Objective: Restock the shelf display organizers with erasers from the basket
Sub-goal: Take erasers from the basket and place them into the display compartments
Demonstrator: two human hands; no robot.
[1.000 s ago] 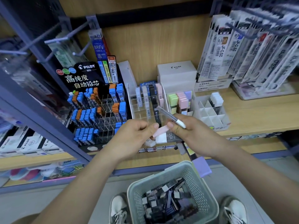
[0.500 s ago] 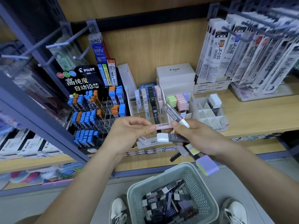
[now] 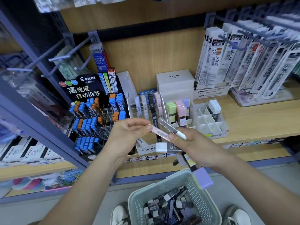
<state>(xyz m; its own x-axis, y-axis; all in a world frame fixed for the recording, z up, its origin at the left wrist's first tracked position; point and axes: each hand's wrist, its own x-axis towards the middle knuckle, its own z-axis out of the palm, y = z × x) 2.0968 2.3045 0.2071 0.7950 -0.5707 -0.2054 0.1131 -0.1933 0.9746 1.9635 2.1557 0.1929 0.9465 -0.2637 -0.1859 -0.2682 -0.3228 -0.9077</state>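
Pilot lead display, hanging refill packs, white shoes

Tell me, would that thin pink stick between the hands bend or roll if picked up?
Probably stiff: the pink stick spans straight from the left hand to the right hand, which grips other erasers, without sagging. Likely light, since fingertips alone pinch it. Its flat-looking sides suggest it wouldn't roll.

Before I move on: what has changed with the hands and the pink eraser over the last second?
The left hand has lifted its end of the pink eraser: it sloped down toward that hand, now it slopes up toward it. Nothing was taken or let go: the left hand still pinches it, the right hand still grips its bundle of erasers, thumb on the pink one's other end. The basket stays put.
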